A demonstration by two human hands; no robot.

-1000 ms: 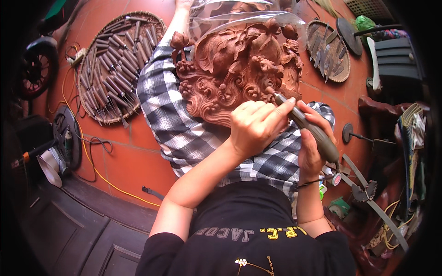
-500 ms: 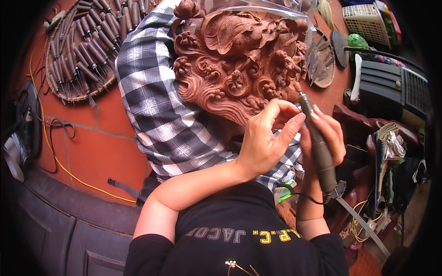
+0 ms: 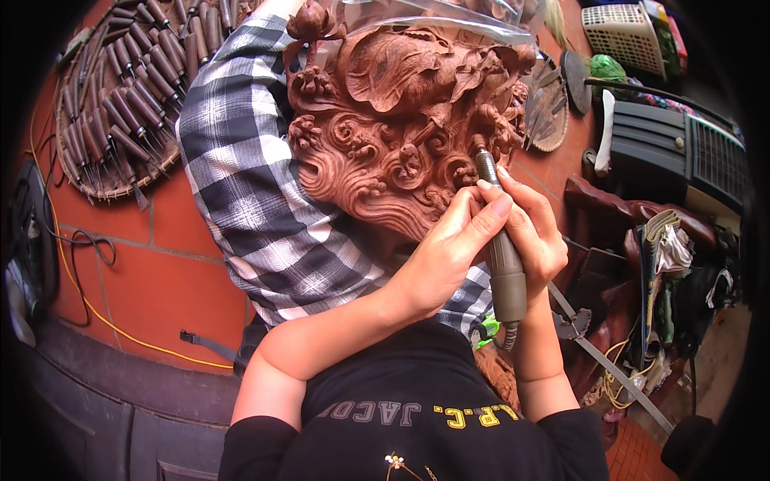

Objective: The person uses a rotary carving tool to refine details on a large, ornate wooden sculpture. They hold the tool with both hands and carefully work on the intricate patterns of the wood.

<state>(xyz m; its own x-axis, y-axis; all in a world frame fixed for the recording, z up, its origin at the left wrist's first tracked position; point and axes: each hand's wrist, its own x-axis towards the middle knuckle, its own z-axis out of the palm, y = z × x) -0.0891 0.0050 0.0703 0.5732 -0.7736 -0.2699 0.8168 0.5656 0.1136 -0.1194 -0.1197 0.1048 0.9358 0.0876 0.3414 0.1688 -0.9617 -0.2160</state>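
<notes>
A reddish-brown wood carving (image 3: 385, 152) with swirling waves, leaves and buds rests by my plaid-covered leg. My right hand (image 3: 536, 232) is wrapped round a grey-brown rotary tool handpiece (image 3: 507, 280), held slanting with its tip up and away from me. My left hand (image 3: 453, 248) is closed at the handpiece's narrow front end, thumb and fingers against it. The tool's small reddish tip is at the right side of the carving; whether it touches the wood I cannot tell. Clear plastic sheeting (image 3: 441, 20) covers the carving's far part.
At the far left a round woven tray (image 3: 108, 192) holds many wooden-handled chisels (image 3: 132, 104). A smaller tray (image 3: 548, 120) with metal pieces lies beyond the carving on the right. A white basket (image 3: 622, 36), a dark grey case (image 3: 650, 152) and a yellow cord (image 3: 132, 341) surround me.
My right hand has brought the handpiece leftward, its tip now over the carving's right side. My left hand has closed onto the tool's front end. The view has shifted slightly.
</notes>
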